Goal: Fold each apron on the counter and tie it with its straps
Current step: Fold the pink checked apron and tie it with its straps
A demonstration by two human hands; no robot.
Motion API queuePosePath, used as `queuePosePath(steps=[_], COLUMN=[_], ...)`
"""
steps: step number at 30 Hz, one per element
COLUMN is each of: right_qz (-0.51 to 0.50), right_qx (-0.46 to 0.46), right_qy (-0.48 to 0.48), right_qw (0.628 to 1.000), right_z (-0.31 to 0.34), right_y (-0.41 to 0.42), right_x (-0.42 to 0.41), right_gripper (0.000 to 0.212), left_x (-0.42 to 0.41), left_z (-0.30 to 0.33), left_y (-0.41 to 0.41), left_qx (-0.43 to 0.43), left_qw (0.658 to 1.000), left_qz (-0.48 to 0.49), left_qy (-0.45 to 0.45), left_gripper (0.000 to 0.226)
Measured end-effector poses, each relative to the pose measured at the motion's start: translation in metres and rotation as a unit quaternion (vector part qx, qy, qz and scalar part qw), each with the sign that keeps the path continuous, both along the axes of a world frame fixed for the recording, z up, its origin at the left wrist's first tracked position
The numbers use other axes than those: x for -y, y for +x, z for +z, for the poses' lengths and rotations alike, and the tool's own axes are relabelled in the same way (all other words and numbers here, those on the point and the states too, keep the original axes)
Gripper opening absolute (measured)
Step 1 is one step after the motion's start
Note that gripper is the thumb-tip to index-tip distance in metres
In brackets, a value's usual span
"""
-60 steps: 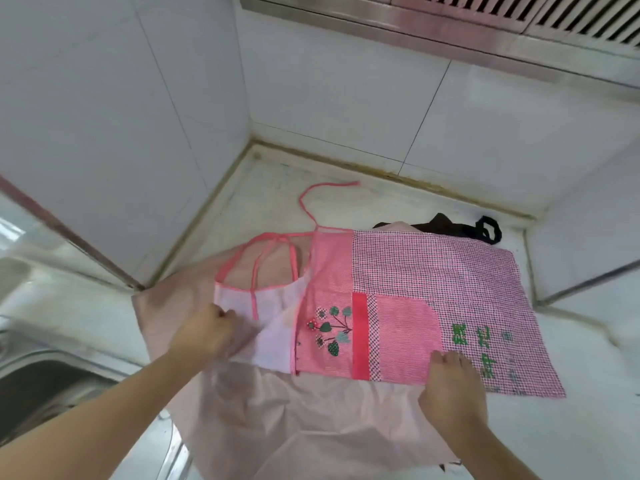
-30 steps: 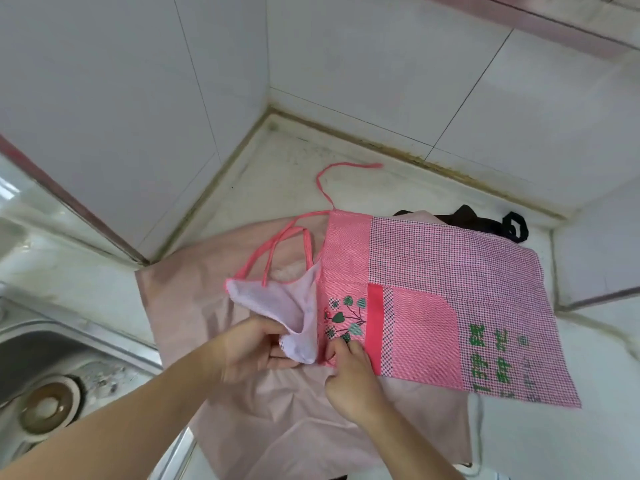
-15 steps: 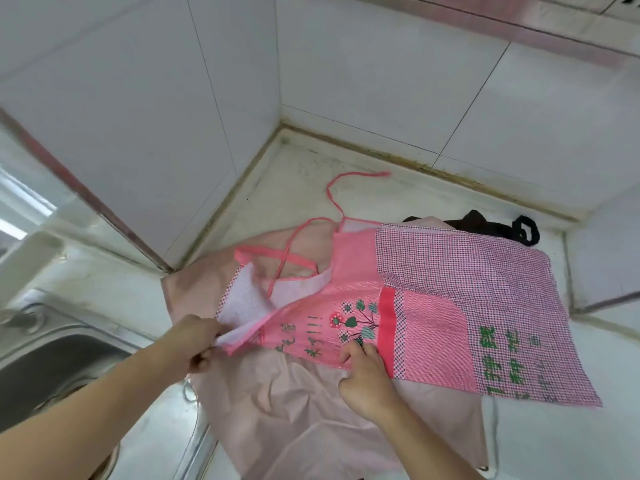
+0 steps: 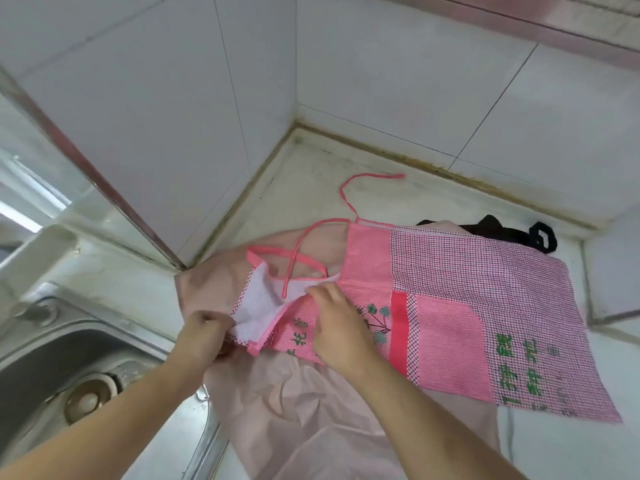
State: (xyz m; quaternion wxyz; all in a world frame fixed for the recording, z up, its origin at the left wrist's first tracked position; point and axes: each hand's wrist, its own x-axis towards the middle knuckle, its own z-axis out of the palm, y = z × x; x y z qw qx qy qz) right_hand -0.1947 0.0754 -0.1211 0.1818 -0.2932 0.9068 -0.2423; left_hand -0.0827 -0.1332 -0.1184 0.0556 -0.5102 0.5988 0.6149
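A pink checked apron (image 4: 478, 306) with green lettering and a flower print lies across the counter, on top of a pale pink apron (image 4: 311, 420). Its bib end is partly turned over, showing the white underside (image 4: 259, 303). My left hand (image 4: 204, 334) pinches the bib's near corner. My right hand (image 4: 336, 323) rests on the bib with its fingers at the folded edge. A pink neck strap (image 4: 294, 252) crosses the bib, and a pink tie strap (image 4: 360, 181) trails toward the back wall.
A dark apron (image 4: 512, 230) with a black strap loop pokes out behind the pink one. A steel sink (image 4: 62, 368) with a drain sits at the left. Tiled walls (image 4: 381, 71) close in the counter corner at the back.
My left hand has kept drawing the bib corner out to the left, unfolding it. My right hand has moved up from the apron's near edge onto the bib.
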Motion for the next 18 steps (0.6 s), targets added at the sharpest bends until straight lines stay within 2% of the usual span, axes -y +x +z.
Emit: queuePosePath(steps=[2, 3, 5, 6, 8, 11, 12, 13, 15, 18], right_qz=[0.065, 0.093, 0.117, 0.118, 0.097, 0.003, -0.029, -0.049, -0.055, -0.046], right_qx=[0.007, 0.002, -0.021, -0.036, -0.052, 0.013, 0.041, 0.055, 0.051, 0.042], right_qy=[0.029, 0.062, 0.129, 0.143, 0.094, -0.025, -0.045, -0.055, -0.067, -0.062], right_qw=[0.997, 0.994, 0.984, 0.982, 0.989, 1.000, 0.998, 0.996, 0.995, 0.996], right_z=[-0.006, -0.009, -0.012, -0.011, -0.011, -0.012, -0.013, -0.014, -0.015, -0.020], right_y=[-0.013, -0.019, -0.027, -0.030, -0.032, -0.028, -0.026, -0.024, -0.024, -0.028], right_x=[0.016, 0.023, 0.034, 0.038, 0.048, 0.059, 0.060, 0.060, 0.058, 0.050], right_gripper=[0.063, 0.057, 0.037, 0.027, 0.018, 0.020, 0.021, 0.021, 0.021, 0.026], left_x=[0.003, 0.006, 0.012, 0.016, 0.017, 0.004, -0.002, -0.006, -0.007, 0.005], left_z=[0.003, 0.005, 0.008, 0.004, -0.002, -0.018, -0.019, -0.019, -0.016, -0.017], left_y=[0.002, 0.004, 0.010, 0.013, 0.014, 0.012, 0.010, 0.007, 0.001, -0.005], left_qx=[-0.055, -0.083, -0.090, -0.064, -0.018, 0.006, 0.023, 0.045, 0.088, 0.077], left_qw=[0.998, 0.996, 0.979, 0.960, 0.923, 0.913, 0.912, 0.913, 0.915, 0.919], left_qz=[0.006, -0.030, -0.182, -0.262, -0.347, -0.287, -0.255, -0.234, -0.216, -0.185], left_qy=[-0.001, 0.002, -0.029, -0.070, -0.165, -0.291, -0.319, -0.331, -0.328, -0.338], left_gripper=[0.017, 0.019, 0.039, 0.051, 0.071, 0.098, 0.096, 0.085, 0.051, 0.017])
